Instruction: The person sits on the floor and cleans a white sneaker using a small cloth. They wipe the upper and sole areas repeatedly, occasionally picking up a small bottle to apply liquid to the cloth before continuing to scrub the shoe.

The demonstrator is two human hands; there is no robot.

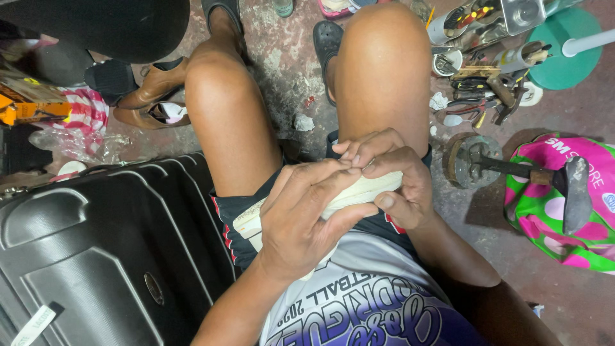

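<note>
A pale cream shoe sole [359, 192] lies across my lap, held between both hands. My left hand [301, 218] wraps over its near side, fingers stretched along the top edge. My right hand [394, 179] grips the far end, thumb under it and fingers curled over the edge. Most of the sole is hidden by my hands; one end shows by my left thigh [246, 224]. I sit with bare knees apart over a stained concrete floor.
A black hard-shell suitcase [90, 250] lies at my left. Brown heeled shoes [154, 96] stand beyond it. At the right are an iron shoe last stand [512, 170], a pink and green bag [557, 205], pliers and tools [480, 96], and a green round base [564, 48].
</note>
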